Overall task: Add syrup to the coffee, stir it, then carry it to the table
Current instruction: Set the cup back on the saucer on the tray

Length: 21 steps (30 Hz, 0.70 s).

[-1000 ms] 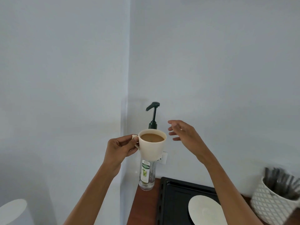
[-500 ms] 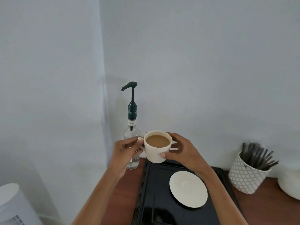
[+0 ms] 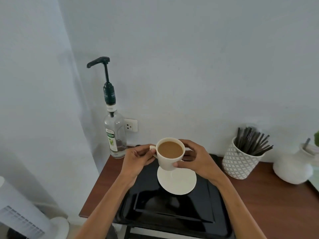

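Cup (image 3: pixel 170 155) of coffee, both hands, above saucer (image 3: pixel 179 181)

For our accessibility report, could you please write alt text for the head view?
A left hand pinching the handle and a right hand cupping the side hold a cream ceramic cup of coffee over a round cream saucer on a black tray. A clear pump-topped syrup bottle stands left, a white lattice pot of dark stirrers right.

Wood counter (image 3: pixel 269 204) w/ tray (image 3: pixel 172 219), bottle (image 3: pixel 114 135), pot (image 3: pixel 239 163)
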{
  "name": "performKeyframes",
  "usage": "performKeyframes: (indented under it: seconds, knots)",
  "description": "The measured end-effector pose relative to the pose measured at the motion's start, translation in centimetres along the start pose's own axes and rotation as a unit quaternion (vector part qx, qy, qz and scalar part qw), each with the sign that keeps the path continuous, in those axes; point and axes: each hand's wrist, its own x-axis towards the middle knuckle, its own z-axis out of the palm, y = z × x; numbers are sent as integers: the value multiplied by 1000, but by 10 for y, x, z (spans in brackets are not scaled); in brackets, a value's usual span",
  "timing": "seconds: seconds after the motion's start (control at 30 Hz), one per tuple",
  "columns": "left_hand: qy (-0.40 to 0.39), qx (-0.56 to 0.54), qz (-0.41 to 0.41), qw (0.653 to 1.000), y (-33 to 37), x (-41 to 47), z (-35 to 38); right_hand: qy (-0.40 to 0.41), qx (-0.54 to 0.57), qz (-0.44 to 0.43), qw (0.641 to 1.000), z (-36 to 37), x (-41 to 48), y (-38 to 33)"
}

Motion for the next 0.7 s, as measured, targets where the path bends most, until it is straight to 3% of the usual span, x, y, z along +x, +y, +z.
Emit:
performKeyframes:
  seconds: [0.33, 0.7]
  knots:
    - [9, 31, -41, 999, -45, 0, 22, 8, -10, 40, 999, -11, -15, 52]
    - [-34, 26, -89, 995, -71, 10, 17, 31, -26, 92, 995, -1, -25, 82]
